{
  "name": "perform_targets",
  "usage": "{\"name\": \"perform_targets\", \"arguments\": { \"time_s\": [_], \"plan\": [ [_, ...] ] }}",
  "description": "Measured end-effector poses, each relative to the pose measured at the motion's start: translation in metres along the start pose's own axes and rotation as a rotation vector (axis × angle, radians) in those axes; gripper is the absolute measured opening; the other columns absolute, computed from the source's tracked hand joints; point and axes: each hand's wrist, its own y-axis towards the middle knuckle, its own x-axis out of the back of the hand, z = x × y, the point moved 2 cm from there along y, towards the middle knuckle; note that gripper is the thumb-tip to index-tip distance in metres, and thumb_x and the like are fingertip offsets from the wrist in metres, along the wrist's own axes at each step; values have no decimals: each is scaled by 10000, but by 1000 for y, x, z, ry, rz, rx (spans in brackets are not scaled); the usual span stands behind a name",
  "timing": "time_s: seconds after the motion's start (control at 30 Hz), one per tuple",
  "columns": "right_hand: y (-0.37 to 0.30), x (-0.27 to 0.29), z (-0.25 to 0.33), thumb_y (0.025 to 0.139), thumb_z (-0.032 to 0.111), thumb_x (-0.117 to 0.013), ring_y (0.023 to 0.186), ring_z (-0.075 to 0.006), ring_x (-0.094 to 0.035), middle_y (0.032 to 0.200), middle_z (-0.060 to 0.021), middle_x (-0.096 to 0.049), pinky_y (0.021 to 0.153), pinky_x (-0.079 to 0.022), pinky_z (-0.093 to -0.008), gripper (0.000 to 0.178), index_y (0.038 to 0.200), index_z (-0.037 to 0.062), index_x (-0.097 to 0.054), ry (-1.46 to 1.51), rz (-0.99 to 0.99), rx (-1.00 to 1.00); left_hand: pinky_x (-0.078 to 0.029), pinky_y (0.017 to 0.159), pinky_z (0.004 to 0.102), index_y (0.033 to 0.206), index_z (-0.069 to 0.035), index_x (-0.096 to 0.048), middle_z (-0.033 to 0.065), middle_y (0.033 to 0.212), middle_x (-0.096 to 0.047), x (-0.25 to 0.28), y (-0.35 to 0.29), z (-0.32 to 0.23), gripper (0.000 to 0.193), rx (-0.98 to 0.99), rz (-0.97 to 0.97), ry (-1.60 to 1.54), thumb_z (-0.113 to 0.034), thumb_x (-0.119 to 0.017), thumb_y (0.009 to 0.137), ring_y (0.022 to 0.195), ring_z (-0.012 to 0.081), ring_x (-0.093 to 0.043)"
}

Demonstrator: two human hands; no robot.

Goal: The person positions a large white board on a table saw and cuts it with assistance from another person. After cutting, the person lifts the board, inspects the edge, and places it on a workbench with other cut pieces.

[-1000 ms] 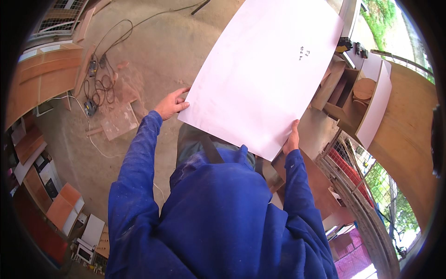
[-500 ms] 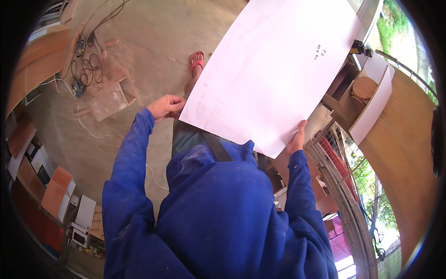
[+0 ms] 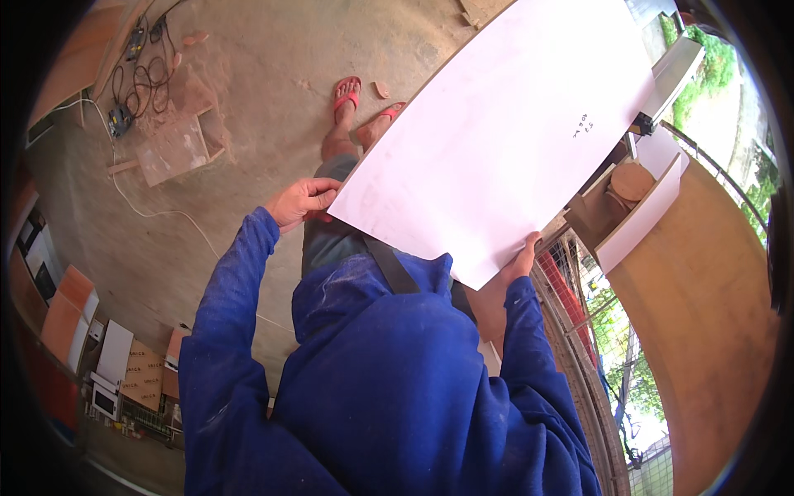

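L hand & R hand grip opp. edges of white panel, btwn & beyond their fingers; looks stiff, slick-faced, prob. fairly heavy, best held two-handed by edges

My left arm reaches forward and out to the side, elbow bent, ending in my left hand, back upward, thumb and fingers drawn together in a pinch pointing inward. My right arm runs forward closer to my torso, and my right hand is held in a grip, its fingers partly hidden. Both hands are ahead of my waist, well apart.
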Motion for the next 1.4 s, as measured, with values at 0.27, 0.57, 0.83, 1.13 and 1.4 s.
{"name": "perform_targets", "arguments": {
  "time_s": [0.27, 0.57, 0.83, 1.13, 1.4],
  "plan": [
    [-1, 1, 2, 895, 774, -578, 1428, -350, -436, 1581, -169, -413, 1185, -365, -502, 1038, 1578, 40, -311, -26, 5, 3, -543, 877, 272, 1167, -58, -662, -24, 1050, -696, 9, 7, 10, 320, -81, 60, 0, -346, -656, 1028, 970, 77, -648],
    [5, 0, 1, 986, 690, -521, 1377, -325, -492, 1539, -147, -474, 1170, -390, -469, 874, 1556, 48, -358, 33, -10, -4, -531, 866, 257, 1216, -71, -616, -27, 1072, -674, 2, 7, -3, 315, -90, 28, 57, -309, -677, 1018, 944, 70, -639],
    [6, -3, -3, 917, 772, -545, 1427, -325, -447, 1575, -163, -432, 1189, -368, -461, 1013, 1571, 28, -334, 13, 39, -20, -454, 993, 289, 1313, -57, -551, 35, 1252, -611, -33, 43, -27, 499, -216, -94, 224, -497, -488, 1086, 1114, 104, -571],
    [22, -5, -25, 956, 726, -531, 1460, -313, -407, 1615, -146, -381, 1193, -356, -477, 952, 1585, 46, -310, -65, 90, -111, -471, 926, 529, 1168, 0, -591, 321, 1118, -674, -45, 65, -33, 690, -217, -576, 762, -643, -370, 1051, 1096, 521, -614],
    [33, -66, 97, 909, 333, -747, 1307, -423, -469, 1345, -271, -517, 1114, -387, -499, 595, 1343, -16, -538, -917, -413, 796, -476, 916, 539, 1199, 3, -606, 337, 1100, -677, -49, 74, -32, 689, -247, -629, 851, -629, -377, 1047, 1092, 539, -613]
  ]
}}
